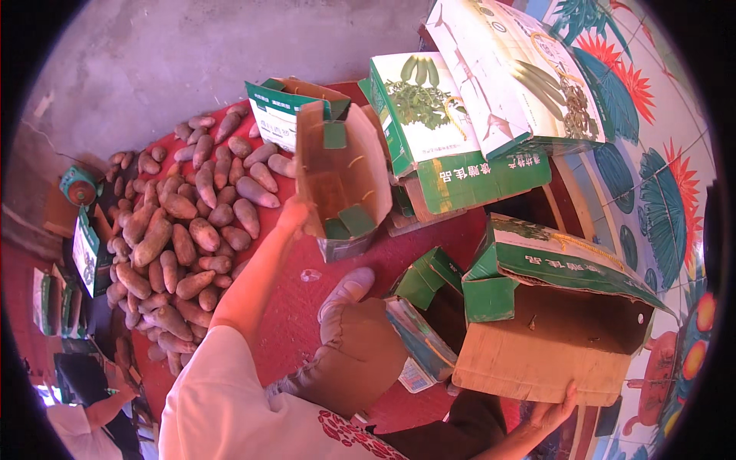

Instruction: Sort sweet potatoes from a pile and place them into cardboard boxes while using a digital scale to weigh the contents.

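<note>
Two grips were closed: the left hand [295,215] on the brown carton [337,165] at its right, the right hand [557,409] on the wider box [590,314] above it, whose flap [537,362] could tear under one-sided strain.

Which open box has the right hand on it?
The wide box at lower right: the right hand grips its bare brown flap. The left hand holds a narrower box, farther left.

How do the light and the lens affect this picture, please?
Head view: a pinkish-purple cast tints the plain wall; head view: the open box at the right hand is shadowed inside; head view: fisheye distortion slants the tiled wall near the black rim.
</note>
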{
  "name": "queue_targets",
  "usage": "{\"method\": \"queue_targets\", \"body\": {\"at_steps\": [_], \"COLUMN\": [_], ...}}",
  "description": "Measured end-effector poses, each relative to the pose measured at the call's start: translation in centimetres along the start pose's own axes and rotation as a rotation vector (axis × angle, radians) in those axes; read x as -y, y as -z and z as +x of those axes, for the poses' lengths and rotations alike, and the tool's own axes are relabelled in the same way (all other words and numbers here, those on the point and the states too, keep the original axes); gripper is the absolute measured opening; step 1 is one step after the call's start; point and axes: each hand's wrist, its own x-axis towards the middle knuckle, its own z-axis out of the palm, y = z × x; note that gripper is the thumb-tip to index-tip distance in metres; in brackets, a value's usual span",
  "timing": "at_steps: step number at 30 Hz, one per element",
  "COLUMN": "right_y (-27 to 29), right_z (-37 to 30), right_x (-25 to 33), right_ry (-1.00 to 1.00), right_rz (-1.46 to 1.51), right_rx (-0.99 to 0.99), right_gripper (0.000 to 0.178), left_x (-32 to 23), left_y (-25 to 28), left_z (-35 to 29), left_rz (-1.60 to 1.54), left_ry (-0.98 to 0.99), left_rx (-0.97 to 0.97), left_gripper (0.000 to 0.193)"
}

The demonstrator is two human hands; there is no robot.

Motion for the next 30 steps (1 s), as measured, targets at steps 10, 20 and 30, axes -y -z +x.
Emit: {"method": "queue_targets", "body": {"at_steps": [10, 20, 30], "right_y": [0.5, -0.1, 0.1], "right_z": [0.5, 0.2, 0.0], "right_x": [0.1, 0.3, 1.0], "right_ry": [-0.014, 0.038, 0.054], "right_rz": [0.002, 0.014, 0.105], "right_rx": [0.045, 0.022, 0.038], "right_gripper": [0.053, 0.054, 0.053], "left_x": [0.3, 0.0, -1.5], "left_y": [-4.7, -5.1, -6.1], "left_z": [-0.3, -2.6, -10.4], "left_rz": [-0.068, 0.163, 0.558], "left_ry": [0.086, -0.2, -0.584], "left_rx": [-0.01, -0.034, -0.079], "left_gripper": [0.033, 0.065, 0.07]}}
